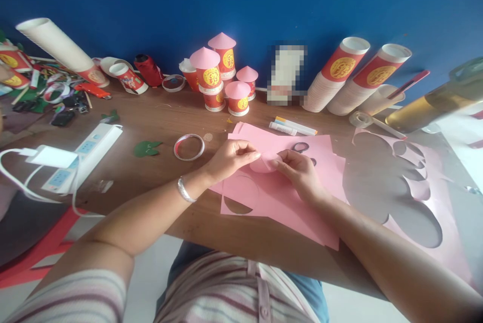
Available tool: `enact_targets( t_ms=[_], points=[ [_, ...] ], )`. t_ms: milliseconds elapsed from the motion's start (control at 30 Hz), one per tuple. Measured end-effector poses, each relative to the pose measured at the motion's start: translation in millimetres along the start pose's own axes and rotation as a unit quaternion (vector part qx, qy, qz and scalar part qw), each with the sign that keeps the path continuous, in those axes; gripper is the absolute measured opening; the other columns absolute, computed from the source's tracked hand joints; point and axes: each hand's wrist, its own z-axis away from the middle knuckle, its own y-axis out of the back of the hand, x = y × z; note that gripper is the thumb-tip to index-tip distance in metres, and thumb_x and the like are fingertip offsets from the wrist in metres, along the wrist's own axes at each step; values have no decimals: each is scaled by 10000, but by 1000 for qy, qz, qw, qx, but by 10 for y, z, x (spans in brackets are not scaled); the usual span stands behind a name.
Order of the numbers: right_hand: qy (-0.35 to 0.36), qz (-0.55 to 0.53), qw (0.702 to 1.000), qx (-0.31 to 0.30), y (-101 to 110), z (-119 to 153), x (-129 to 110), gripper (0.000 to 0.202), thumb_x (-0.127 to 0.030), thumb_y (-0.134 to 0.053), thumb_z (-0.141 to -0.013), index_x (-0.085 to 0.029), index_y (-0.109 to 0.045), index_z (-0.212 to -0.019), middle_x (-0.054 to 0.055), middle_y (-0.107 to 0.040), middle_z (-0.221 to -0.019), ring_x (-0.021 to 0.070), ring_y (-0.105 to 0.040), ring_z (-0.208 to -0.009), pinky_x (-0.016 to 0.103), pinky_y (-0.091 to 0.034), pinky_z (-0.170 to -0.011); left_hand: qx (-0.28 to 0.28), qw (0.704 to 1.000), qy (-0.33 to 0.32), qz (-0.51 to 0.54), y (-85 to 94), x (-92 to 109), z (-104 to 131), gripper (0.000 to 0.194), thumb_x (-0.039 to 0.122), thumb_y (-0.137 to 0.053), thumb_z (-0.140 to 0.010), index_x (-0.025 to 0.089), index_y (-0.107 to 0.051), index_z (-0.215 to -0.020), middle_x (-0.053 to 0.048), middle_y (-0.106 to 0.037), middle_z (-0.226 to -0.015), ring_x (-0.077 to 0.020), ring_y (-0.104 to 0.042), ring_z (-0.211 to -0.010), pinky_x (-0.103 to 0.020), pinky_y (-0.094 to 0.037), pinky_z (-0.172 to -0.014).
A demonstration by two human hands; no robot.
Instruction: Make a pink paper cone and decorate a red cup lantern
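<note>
A small piece of pink paper is pinched between the two hands, with a line or slit running across it; which of the two is hard to tell. It looks thin, so pulling the hands apart could tear it, and pressing too hard with the fingertips could leave a crease. If one pinch loosens, the edges could slide out of line.

The paper sits in the gap between the hands, just above the pink sheets on the desk. The left hand grips its left edge between thumb and fingers; the right hand grips its right edge the same way. The scissors lie on the sheets, so close to the right hand that it partly hides one handle loop. A knock there could shift them, and the sheets are loosely stacked, so a forearm could drag them.

Behind the sheets lie two pens. To the left are a paper ring, a green cutout and a power strip. Farther back stand red cups with pink cone tops. At the right, stacked cups lean against the wall, with pink scrap nearer.
</note>
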Motion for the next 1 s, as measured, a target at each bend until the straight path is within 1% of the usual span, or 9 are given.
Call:
enact_targets(
  t_ms=[167,300,467,567,733,900,1000],
  points=[
    [-19,-19,1000,-1,28,-14,2,529,-715,-734,-742,-203,-635,-658,1,-555,-657,136,-440,-638,262,-364,-566,2,1000,12,23,3,5,-9,295,432,-729,-834,139,-710,-804,-22,-657,-811,-133,-556,-787,-272,-442,-767],
    [-22,-36,999,-1,40,-24,47,486,-681,-741,-757,-208,-654,-687,14,-606,-718,148,-483,-680,270,-393,-606,-6,999,17,36,-5,22,-3,278,419,-731,-831,143,-716,-804,-23,-665,-807,-131,-559,-785,-273,-451,-782],
    [-15,-74,997,10,26,-35,97,450,-653,-760,-756,-219,-649,-708,12,-633,-749,162,-526,-725,288,-427,-668,-3,999,10,38,-3,28,7,244,383,-710,-834,140,-722,-824,-33,-675,-822,-137,-573,-795,-278,-463,-782],
    [-17,-69,997,15,22,-36,98,428,-631,-760,-765,-220,-651,-714,15,-640,-763,164,-527,-733,287,-429,-672,-6,999,11,38,-5,12,11,237,366,-715,-828,131,-723,-860,-42,-679,-849,-142,-581,-810,-280,-464,-770],
    [-10,-50,999,18,21,-26,79,419,-626,-764,-763,-219,-671,-729,23,-633,-757,168,-522,-729,281,-426,-653,-15,1000,-14,14,-16,1,15,209,338,-701,-847,129,-709,-853,-42,-686,-865,-139,-595,-815,-274,-469,-773],
    [-8,-32,999,26,-5,-3,46,439,-647,-755,-762,-217,-678,-722,30,-649,-755,173,-532,-728,283,-426,-639,-2,999,-34,-21,-35,7,25,206,333,-681,-859,130,-714,-844,-54,-709,-873,-150,-618,-818,-278,-482,-769],
    [-8,-45,998,39,-26,5,37,453,-649,-773,-740,-211,-660,-709,30,-664,-754,179,-561,-740,288,-448,-658,1,999,-37,-32,-48,14,35,204,327,-675,-864,129,-723,-847,-60,-720,-874,-155,-629,-820,-273,-484,-756]
  ],
)
